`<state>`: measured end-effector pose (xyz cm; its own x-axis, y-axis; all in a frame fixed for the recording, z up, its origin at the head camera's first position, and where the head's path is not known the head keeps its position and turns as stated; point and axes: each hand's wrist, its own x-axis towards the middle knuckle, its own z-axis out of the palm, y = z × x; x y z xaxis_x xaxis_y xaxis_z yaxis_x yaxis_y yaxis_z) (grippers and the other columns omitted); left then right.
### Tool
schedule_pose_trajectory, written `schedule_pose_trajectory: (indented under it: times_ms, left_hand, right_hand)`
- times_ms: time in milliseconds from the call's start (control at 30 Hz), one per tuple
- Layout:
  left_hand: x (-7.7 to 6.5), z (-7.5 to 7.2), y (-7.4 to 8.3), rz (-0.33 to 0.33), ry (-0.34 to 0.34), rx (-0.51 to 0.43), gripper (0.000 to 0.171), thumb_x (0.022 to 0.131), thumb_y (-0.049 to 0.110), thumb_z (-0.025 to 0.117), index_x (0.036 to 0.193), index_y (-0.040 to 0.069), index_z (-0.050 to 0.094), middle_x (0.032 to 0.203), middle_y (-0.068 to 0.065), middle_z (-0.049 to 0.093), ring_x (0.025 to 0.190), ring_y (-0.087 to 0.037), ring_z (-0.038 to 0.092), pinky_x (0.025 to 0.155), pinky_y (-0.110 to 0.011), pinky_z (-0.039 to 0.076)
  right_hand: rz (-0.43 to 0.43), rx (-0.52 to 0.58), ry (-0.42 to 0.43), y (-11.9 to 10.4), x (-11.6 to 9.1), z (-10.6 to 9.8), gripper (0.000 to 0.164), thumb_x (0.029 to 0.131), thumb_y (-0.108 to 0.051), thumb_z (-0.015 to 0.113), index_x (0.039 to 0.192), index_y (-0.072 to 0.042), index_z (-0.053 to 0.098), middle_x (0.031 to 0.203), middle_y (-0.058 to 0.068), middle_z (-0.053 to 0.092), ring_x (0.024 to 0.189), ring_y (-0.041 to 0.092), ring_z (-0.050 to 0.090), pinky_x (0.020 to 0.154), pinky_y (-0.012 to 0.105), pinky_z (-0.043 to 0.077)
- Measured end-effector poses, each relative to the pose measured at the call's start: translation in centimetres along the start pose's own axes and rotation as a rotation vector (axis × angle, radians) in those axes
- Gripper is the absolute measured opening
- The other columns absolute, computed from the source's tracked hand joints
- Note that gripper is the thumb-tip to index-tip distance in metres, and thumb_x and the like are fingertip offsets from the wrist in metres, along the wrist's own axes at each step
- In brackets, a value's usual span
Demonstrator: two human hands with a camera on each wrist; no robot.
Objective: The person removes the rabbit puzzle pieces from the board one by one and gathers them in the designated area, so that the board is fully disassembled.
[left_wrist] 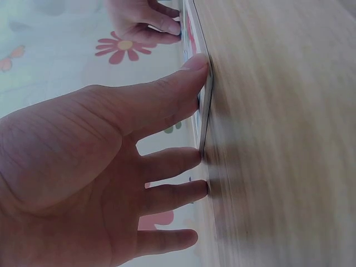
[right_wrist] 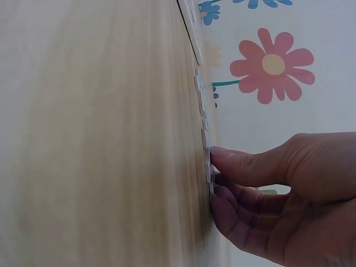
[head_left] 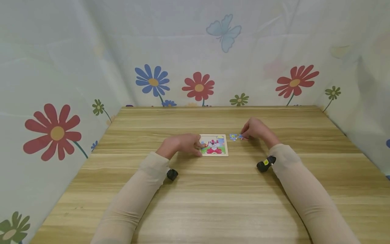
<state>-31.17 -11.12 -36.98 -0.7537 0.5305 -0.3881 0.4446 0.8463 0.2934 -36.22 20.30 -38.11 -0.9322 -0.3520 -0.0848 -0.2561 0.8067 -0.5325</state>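
A square jigsaw puzzle board [head_left: 226, 145] with a light wooden rim and a cartoon animal picture lies flat on the table. My left hand [head_left: 189, 144] rests at its left side, thumb on the rim; in the left wrist view its other fingers [left_wrist: 169, 162] stretch straight to the board's edge and the tabletop. Loose blue jigsaw pieces [head_left: 233, 137] lie right of the board. Over the rightmost ones, my right hand [head_left: 254, 128] has its thumb and curled fingers [right_wrist: 225, 214] pinching a piece [right_wrist: 208, 171] close against the table; the fingers partly hide it.
The wood-grain table [head_left: 213, 196] extends around the board. Behind it hangs a pale cloth [head_left: 182, 40] printed with flowers and a butterfly, with more cloth at both sides. Black wrist cameras [head_left: 264, 165] sit at both cuffs, low over the tabletop.
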Motion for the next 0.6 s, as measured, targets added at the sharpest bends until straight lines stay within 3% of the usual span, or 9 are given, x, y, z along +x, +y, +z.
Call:
schedule_pose_trajectory:
  times_ms: [100,167,233,367,500,600]
  left_hand:
    - [0.0,0.0,0.0,0.002,0.002,0.004,0.059,0.093,0.04,0.07,0.146,0.023,0.051,0.162,-0.014,0.027,0.147,-0.03,0.027,0.117,-0.041,0.023]
    - [-0.1,0.0,0.0,0.005,0.004,-0.002,0.059,0.092,0.04,0.071,0.145,0.023,0.052,0.158,-0.014,0.035,0.14,-0.028,0.036,0.114,-0.04,0.029]
    - [-0.1,0.0,-0.1,0.01,0.005,-0.007,0.059,0.092,0.04,0.072,0.144,0.022,0.053,0.147,-0.013,0.046,0.128,-0.027,0.045,0.107,-0.037,0.036]
    - [-0.2,-0.1,-0.1,0.016,0.008,-0.012,0.058,0.091,0.039,0.073,0.143,0.021,0.055,0.12,-0.008,0.053,0.103,-0.022,0.047,0.089,-0.034,0.04]
    - [-0.3,-0.2,0.0,0.018,0.015,0.003,0.058,0.092,0.041,0.072,0.144,0.022,0.054,0.12,-0.007,0.054,0.101,-0.021,0.048,0.09,-0.034,0.04]
    - [-0.4,-0.3,0.1,0.024,0.011,0.011,0.058,0.093,0.041,0.071,0.145,0.023,0.053,0.129,-0.009,0.054,0.108,-0.023,0.05,0.096,-0.036,0.041]
  right_hand:
    - [0.013,-0.008,0.001,-0.2,-0.1,-0.2,0.015,0.089,-0.004,0.073,0.098,0.007,0.076,0.086,0.013,0.073,0.077,0.021,0.058,0.07,0.032,0.047]
    - [0.024,-0.012,0.019,-0.4,-0.2,-0.2,0.018,0.091,-0.005,0.071,0.103,0.007,0.075,0.095,0.016,0.073,0.084,0.024,0.061,0.077,0.036,0.049]
    - [0.025,-0.017,0.037,-1.1,-0.3,-0.3,0.02,0.092,-0.006,0.07,0.107,0.007,0.074,0.105,0.019,0.071,0.093,0.028,0.062,0.084,0.041,0.051]
    - [-0.037,-0.013,0.024,-3.6,0.1,0.3,0.022,0.093,-0.007,0.069,0.111,0.006,0.073,0.111,0.021,0.071,0.1,0.032,0.064,0.089,0.047,0.051]
    - [-0.106,-0.002,-0.058,-6.2,1.2,1.8,0.021,0.091,-0.006,0.072,0.11,0.003,0.075,0.106,0.015,0.073,0.093,0.026,0.064,0.085,0.041,0.052]
    - [-0.112,-0.021,-0.127,-7.5,1.8,2.8,0.018,0.09,-0.005,0.073,0.106,0.0,0.077,0.1,0.011,0.073,0.088,0.023,0.061,0.082,0.037,0.051]
